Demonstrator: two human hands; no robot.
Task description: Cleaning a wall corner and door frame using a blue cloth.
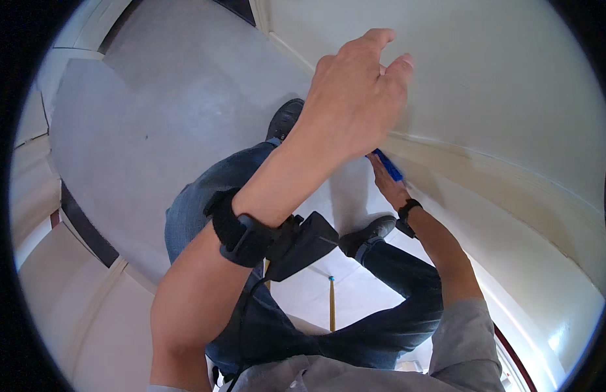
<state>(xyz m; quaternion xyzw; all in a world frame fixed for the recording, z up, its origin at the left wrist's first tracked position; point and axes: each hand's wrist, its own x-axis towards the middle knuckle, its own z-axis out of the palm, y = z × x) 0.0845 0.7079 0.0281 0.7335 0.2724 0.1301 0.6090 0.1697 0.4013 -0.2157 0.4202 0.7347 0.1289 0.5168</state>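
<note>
My left hand [356, 93] is raised in the middle of the view, back towards me, close to the cream-coloured wall [479, 88]. Its thumb and forefinger are apart and nothing shows between them; the other fingers are hidden. Lower down, by the foot of the wall, my right hand [388, 183] grips a narrow blue object [389, 165]. My left hand partly covers that object, so its exact kind is unclear. A tan band [479, 176] runs along the wall beside my right hand. Black straps circle both wrists, and the left one carries a black device [305, 247].
Grey floor [175, 98] spreads to the left, edged by pale panels [62, 289]. My dark shoes [369, 234] stand apart on it. A thin wooden leg [332, 306] with a blue tip shows between my thighs. A black cable [244, 318] hangs from the wrist device.
</note>
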